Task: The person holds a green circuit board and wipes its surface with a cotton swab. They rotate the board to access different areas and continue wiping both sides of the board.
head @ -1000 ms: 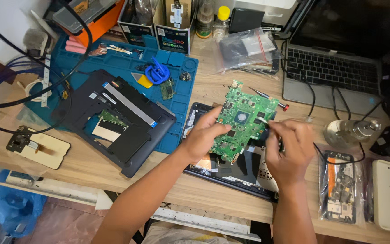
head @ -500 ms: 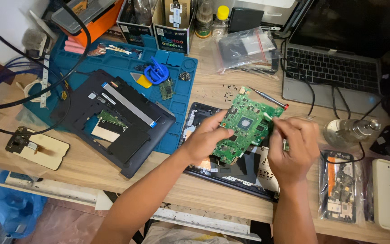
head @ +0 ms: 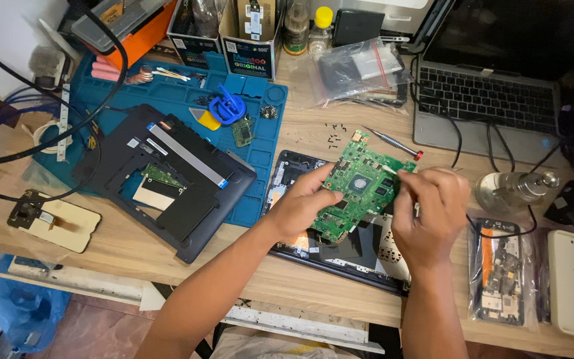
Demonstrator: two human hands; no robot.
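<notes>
My left hand [head: 305, 203] grips the near-left edge of a green circuit board [head: 360, 183] and holds it tilted above an opened black laptop base [head: 340, 249]. My right hand [head: 430, 213] is closed around a thin tool whose pale tip [head: 388, 170] touches the board's right side, near its dark central chip. Most of the tool is hidden inside the fist.
A blue work mat [head: 260, 139] at the left carries a black laptop shell [head: 167, 179] and a blue suction cup [head: 226, 108]. A screwdriver [head: 393, 143], loose screws [head: 333, 133], an open laptop [head: 493, 100], a glass dispenser bottle [head: 513, 189] and bagged parts [head: 499, 272] surround the board.
Both hands and the board have shifted slightly up and right. The right hand's tool tip has moved onto the board's right side.
</notes>
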